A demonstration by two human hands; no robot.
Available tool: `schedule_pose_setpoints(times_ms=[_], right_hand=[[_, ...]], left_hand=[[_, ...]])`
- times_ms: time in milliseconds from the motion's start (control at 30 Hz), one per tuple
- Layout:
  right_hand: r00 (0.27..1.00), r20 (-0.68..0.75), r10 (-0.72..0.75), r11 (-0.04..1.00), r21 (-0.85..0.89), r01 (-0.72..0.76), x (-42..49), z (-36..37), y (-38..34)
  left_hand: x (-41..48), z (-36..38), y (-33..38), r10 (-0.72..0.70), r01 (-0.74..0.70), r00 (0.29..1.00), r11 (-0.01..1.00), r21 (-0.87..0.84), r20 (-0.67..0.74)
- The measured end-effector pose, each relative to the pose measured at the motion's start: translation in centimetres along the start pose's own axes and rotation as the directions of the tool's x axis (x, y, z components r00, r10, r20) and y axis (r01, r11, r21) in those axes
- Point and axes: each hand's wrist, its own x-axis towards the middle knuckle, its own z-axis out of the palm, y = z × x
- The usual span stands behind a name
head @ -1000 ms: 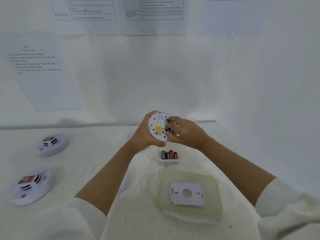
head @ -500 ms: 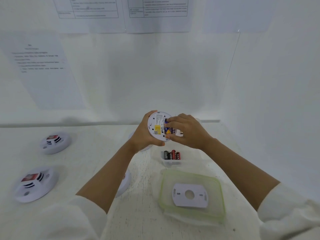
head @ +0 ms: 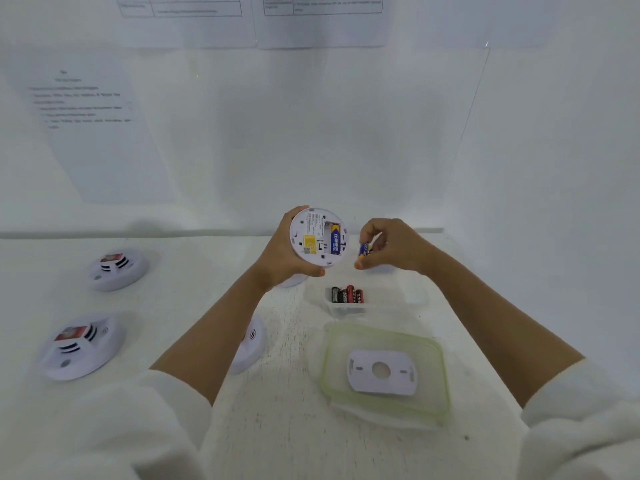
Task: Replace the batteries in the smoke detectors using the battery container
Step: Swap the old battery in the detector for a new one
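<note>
Holding the smoke detector (head: 317, 237) up off the table (head: 294, 427), the left hand (head: 280, 258) wraps its rim from the left, back side turned to the camera, likely so the open battery bay faces the working hand. One blue battery (head: 335, 240) sits in the bay, and the slot beside it looks vacant. The right hand (head: 391, 247) pinches a second blue battery (head: 363, 250) between thumb and fingertips, just beside the detector's right edge and apart from it. It matches the one in the bay, so it is probably an old cell coming out. The spare batteries (head: 346, 294) are black and red, lying at the left end of the clear container (head: 349, 310) right below both hands, a short reach. Nearer the person lies the green-rimmed lid (head: 429, 375) with a white mounting plate (head: 398, 382) resting in it, parked out of the way. Two more detectors (head: 117, 273) (head: 81, 344) lie well off to the left, and another (head: 251, 344) is partly hidden under the left forearm. Open table lies between the container and lid; the side wall is close on the right.
</note>
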Motion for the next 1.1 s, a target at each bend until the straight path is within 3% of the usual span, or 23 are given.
schedule_pose_setpoints(times_ms=[100,200,433,567,633,733,933,1100], right_hand=[[0.982,0.121,0.148,0.96,-0.256,-0.113,-0.6,0.2,0.4],[0.968,0.176,0.18,0.86,-0.506,-0.068,-0.5,1.3,0.7],[0.949,0.246,0.195,0.733,-0.679,0.026,0.1,3.1,2.0],[0.961,0.198,0.194,0.835,-0.547,-0.056,0.1,1.9,1.9],[0.997,-0.003,0.082,0.917,-0.391,-0.076,0.3,1.0,1.0],[0.949,-0.312,-0.052,0.984,-0.176,-0.004,0.6,1.0,-1.0],[0.958,-0.267,-0.105,0.952,-0.307,0.019,1.5,3.6,-1.8],[0.933,-0.358,-0.036,0.988,-0.153,-0.02,2.4,3.6,-1.6]], left_hand=[[0.0,-0.1,0.2,0.005,-0.005,1.0,1.0,0.001,-0.005],[0.2,0.0,0.4,0.012,-0.012,1.0,1.0,-0.005,0.002],[0.1,0.2,0.4,0.016,-0.016,1.0,1.0,0.023,0.006],[-0.1,0.1,0.5,0.009,-0.009,1.0,1.0,0.022,0.004],[-0.1,0.1,0.6,0.004,-0.004,1.0,1.0,0.018,0.003],[-0.1,0.4,0.7,0.013,-0.013,1.0,1.0,0.009,0.005],[0.2,1.6,0.8,0.01,-0.01,1.0,0.999,-0.041,0.0],[0.2,2.1,0.9,0.024,-0.024,1.0,0.998,-0.051,0.003]])
